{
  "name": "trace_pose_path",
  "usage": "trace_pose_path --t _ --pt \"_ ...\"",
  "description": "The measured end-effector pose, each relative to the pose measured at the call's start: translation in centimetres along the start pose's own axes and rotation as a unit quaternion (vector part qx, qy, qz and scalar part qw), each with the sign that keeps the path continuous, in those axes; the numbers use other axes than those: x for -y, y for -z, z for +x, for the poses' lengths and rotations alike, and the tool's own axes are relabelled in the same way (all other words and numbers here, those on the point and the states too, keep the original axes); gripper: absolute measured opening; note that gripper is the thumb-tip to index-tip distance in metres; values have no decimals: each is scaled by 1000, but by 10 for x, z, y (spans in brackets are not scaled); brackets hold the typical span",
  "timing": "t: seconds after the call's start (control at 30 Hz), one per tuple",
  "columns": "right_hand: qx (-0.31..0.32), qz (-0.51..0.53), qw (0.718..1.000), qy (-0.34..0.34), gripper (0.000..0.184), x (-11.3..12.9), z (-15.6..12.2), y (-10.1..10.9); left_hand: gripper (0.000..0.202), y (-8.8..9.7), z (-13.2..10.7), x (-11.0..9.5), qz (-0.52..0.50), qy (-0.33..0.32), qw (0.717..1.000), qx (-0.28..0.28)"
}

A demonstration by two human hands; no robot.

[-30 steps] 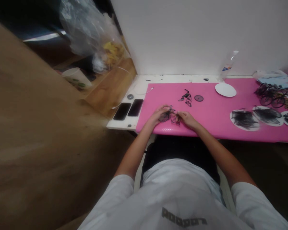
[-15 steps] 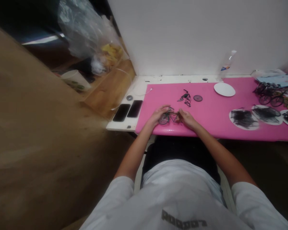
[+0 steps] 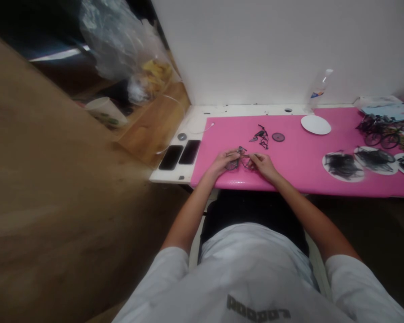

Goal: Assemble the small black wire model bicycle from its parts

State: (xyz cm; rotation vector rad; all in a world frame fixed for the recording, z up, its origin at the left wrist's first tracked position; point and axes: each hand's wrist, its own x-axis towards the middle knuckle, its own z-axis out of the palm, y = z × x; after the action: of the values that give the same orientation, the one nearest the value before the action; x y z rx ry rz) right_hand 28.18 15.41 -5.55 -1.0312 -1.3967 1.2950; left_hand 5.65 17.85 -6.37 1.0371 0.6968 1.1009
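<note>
A small dark model bicycle is held just above the pink mat, near its front edge. My left hand grips it on the wheel and handlebar side, fingers closed over the top of the wheel. At the other end my right hand pinches the frame, and its fingers hide part of that end. Beyond the hands lie loose black bicycle parts and, right beside them, a single dark wheel.
Two dark phones lie at the table's left end. White plates with black parts and several assembled model bicycles are to the right. A bare white plate and a clear bottle stand farther back, by the wall.
The model bicycle has turned slightly in my hands, and its wheel is now more covered by my left fingers. Loose parts and plates stay put.
</note>
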Motion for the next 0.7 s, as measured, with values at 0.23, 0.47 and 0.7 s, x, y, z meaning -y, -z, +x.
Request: trace_pose_path --t 0.23,0.47,0.7 --pt "10 -23 1000 13 71 -1 0 0 49 2 1 4 16 19 999 -22" --pt "38 -42 998 14 72 -5 2 -1 49 4 4 8 53 -12 998 -41" --pt "36 -53 998 20 71 -5 1 0 52 3 8 12 61 -10 995 -73"
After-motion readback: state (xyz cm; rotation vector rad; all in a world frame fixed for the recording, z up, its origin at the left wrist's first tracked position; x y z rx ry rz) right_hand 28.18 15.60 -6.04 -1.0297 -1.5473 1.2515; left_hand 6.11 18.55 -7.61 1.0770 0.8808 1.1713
